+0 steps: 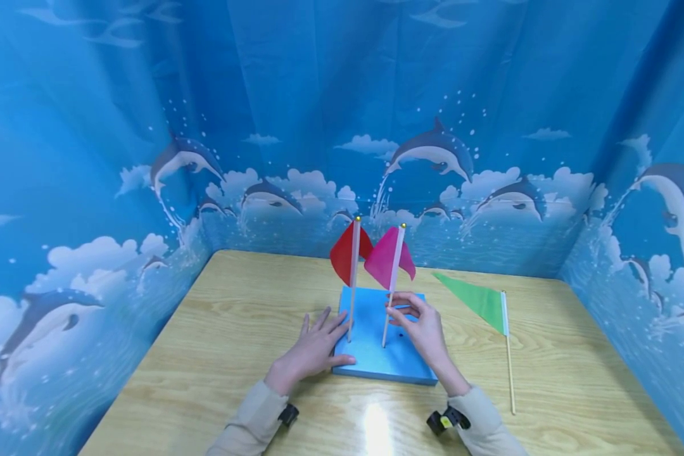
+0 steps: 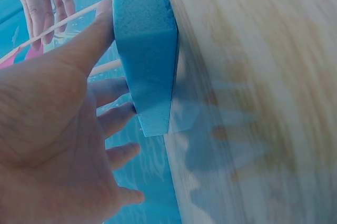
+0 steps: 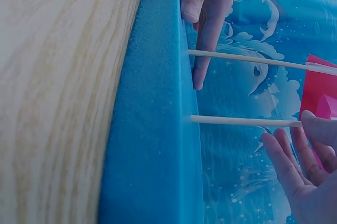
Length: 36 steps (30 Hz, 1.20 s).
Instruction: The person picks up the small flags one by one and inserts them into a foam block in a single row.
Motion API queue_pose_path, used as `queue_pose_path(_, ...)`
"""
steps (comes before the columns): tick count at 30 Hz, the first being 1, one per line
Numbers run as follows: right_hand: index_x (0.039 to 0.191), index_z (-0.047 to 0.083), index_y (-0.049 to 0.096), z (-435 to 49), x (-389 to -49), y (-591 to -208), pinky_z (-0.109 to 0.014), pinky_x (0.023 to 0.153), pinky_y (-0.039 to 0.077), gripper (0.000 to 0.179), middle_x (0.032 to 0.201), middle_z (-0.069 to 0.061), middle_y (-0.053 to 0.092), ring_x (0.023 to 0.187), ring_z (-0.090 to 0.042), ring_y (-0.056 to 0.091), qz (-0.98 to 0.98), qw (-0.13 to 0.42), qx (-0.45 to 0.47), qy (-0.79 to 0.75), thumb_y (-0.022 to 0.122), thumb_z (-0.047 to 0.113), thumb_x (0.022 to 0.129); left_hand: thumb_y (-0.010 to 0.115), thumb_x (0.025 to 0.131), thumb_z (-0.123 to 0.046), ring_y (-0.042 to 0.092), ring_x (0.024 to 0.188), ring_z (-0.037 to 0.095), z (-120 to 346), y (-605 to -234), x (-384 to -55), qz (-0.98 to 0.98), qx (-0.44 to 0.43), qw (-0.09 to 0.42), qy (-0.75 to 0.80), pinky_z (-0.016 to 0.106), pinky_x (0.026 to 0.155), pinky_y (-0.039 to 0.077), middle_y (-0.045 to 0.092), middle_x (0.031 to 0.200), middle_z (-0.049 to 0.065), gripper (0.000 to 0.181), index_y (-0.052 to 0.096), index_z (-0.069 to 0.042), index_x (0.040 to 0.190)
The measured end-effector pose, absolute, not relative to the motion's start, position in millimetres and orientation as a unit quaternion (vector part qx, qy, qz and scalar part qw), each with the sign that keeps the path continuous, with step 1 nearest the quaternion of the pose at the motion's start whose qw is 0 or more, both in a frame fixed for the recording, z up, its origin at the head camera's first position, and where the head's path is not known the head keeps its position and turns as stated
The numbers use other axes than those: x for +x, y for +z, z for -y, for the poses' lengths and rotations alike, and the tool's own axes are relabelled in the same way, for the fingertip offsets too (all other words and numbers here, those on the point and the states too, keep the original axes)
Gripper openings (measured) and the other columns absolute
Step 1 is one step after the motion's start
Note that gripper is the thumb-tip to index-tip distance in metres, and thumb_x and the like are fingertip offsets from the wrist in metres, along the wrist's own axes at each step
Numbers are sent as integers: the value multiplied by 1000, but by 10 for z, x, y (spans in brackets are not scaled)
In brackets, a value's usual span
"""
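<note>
A blue foam block [image 1: 376,366] lies on the table with two small flags standing in its top. The red flag [image 1: 343,256] is upright at the left, its wooden stick in the foam. Beside it stands the pink flag [image 1: 382,259], leaning slightly right. My right hand [image 1: 427,326] pinches the pink flag's stick between thumb and fingers, just below the cloth; in the right wrist view the stick's [image 3: 242,120] lower end meets the foam. My left hand [image 1: 310,351] rests on the block's left edge with fingers spread, near the red flag's stick.
To the right of the block a green flag [image 1: 481,304] lies flat on the wooden table [image 1: 234,316]. A small dark hole [image 1: 401,335] shows in the block's top near my right hand. Blue dolphin-print curtains [image 1: 296,95] enclose the table's back and sides.
</note>
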State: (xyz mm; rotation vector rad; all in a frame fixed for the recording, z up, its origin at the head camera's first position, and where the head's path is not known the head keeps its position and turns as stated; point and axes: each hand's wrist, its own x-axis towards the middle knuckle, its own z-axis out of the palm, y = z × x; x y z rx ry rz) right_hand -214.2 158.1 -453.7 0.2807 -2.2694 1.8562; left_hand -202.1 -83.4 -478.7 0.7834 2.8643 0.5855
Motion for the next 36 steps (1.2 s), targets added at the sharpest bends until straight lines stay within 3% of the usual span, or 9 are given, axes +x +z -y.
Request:
queue_pose_path(8, 127, 12, 68, -1805, -2082, -4530, -23, 79, 58, 35, 116, -14, 72, 99, -21, 71, 821, 77, 71, 562, 76, 17, 92, 68, 91, -54, 14, 153, 44, 832, -4792, -2030, -942, 263, 60, 199, 75, 115, 9, 29, 166, 10, 81, 42, -13, 156)
queue_pose_path(17, 136, -3, 58, -2459, -2071, -4486, -26, 80, 60, 42, 124, -26, 65, 95, -5, 69, 801, 100, 41, 588, 68, 15, 99, 68, 92, -55, 13, 153, 44, 845, -4806, -2031, -941, 264, 60, 202, 75, 116, 8, 29, 166, 10, 81, 41, -13, 156)
queue_pose_path(19, 138, -6, 54, -2640, -2062, -4459, -25, 80, 60, 45, 121, -19, 67, 93, -3, 69, 798, 99, 22, 593, 66, 18, 101, 68, 91, -55, 13, 153, 44, 848, -4806, -2028, -941, 263, 61, 203, 75, 115, 8, 30, 165, 10, 81, 41, -13, 156)
queue_pose_path(24, 139, -6, 51, -3093, -2018, -4440, -25, 79, 60, 47, 106, 13, 68, 90, -2, 69, 784, 85, -10, 614, 62, 21, 103, 68, 91, -55, 13, 153, 44, 852, -4807, -2024, -942, 260, 62, 203, 75, 116, 8, 30, 165, 10, 82, 40, -14, 156)
queue_pose_path(27, 137, -3, 52, -3326, -1976, -4476, -26, 79, 61, 42, 102, 20, 64, 88, -1, 69, 795, 74, -25, 602, 61, 21, 103, 68, 91, -55, 14, 153, 45, 851, -4805, -2022, -942, 259, 62, 202, 75, 115, 8, 30, 165, 10, 82, 40, -14, 157)
queue_pose_path(30, 139, -9, 49, -3504, -1942, -4529, -27, 79, 61, 45, 107, 9, 66, 85, 1, 68, 826, 54, -42, 559, 58, 19, 105, 68, 91, -55, 14, 153, 45, 849, -4806, -2018, -943, 258, 63, 201, 75, 115, 8, 30, 165, 10, 82, 41, -14, 156)
queue_pose_path(34, 141, -20, 39, -3644, -1916, -4587, -29, 78, 61, 53, 118, -25, 64, 81, 1, 67, 859, 19, -61, 508, 56, 14, 105, 68, 91, -54, 14, 153, 44, 848, -4790, -2010, -942, 258, 65, 205, 75, 116, 8, 30, 165, 10, 81, 42, -14, 156)
queue_pose_path(36, 142, -22, 36, -3687, -1914, -4607, -29, 78, 61, 53, 122, -34, 59, 80, 0, 68, 867, -1, -68, 494, 56, 11, 105, 68, 92, -54, 13, 154, 44, 846, -4778, -2008, -941, 258, 67, 208, 75, 116, 7, 30, 165, 10, 81, 41, -13, 156)
